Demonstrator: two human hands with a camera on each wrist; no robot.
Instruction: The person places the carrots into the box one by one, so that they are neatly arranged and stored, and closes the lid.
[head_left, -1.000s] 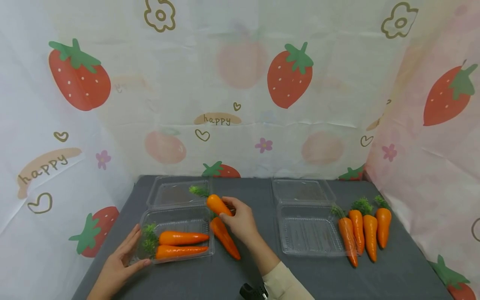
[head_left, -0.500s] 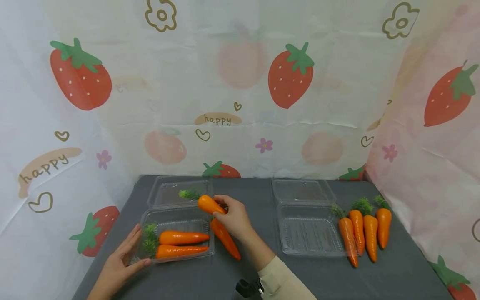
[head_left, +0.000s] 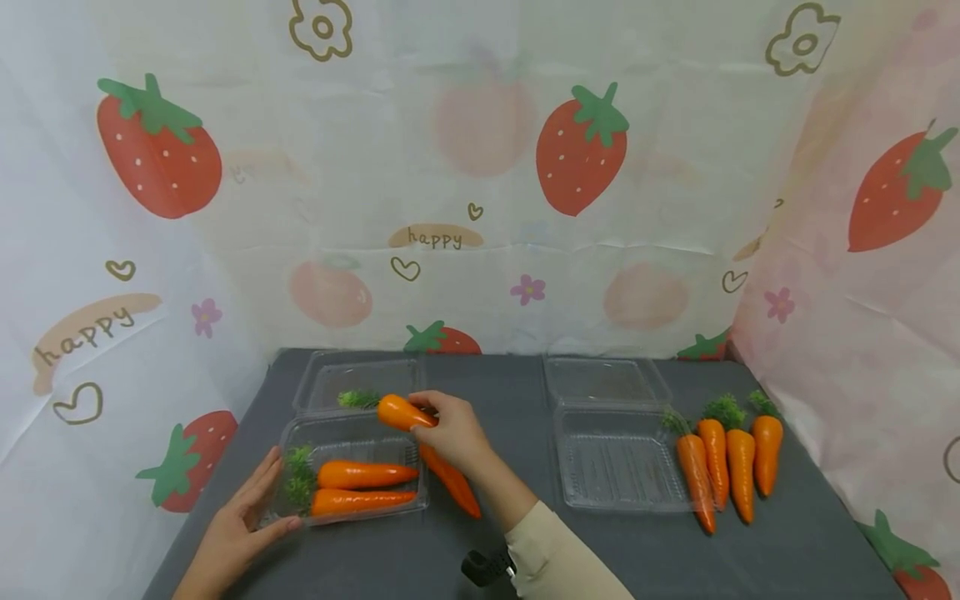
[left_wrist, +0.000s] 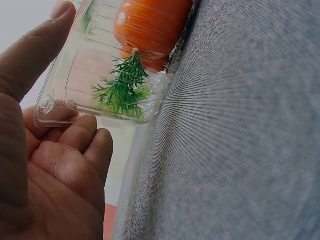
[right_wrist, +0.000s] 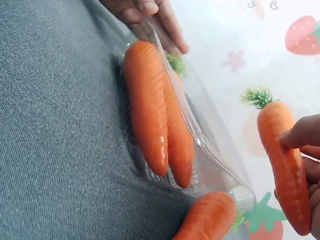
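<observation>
My right hand (head_left: 459, 432) pinches an orange carrot (head_left: 399, 412) with a green leafy top, held above the right back corner of a clear plastic box (head_left: 360, 446). In the right wrist view the held carrot (right_wrist: 283, 165) hangs between thumb and fingers, its top pointing away. Two carrots (head_left: 366, 475) lie side by side in the box, their leaves to the left. My left hand (head_left: 238, 527) rests against the box's left side, thumb by the front corner; the left wrist view has the thumb (left_wrist: 40, 55) along the rim. Another carrot (head_left: 453, 483) lies beside the box, partly behind my right hand.
The box's lid (head_left: 360, 383) lies folded back behind it. A second clear box (head_left: 618, 458) stands to the right, lid open. Several carrots (head_left: 738, 467) lie at its right side, one overlapping its edge. A patterned cloth (head_left: 525, 317) walls the grey table (head_left: 517, 392).
My right hand has moved left with the carrot, from the box's right edge to over its right back corner. My left hand has stayed against the box.
</observation>
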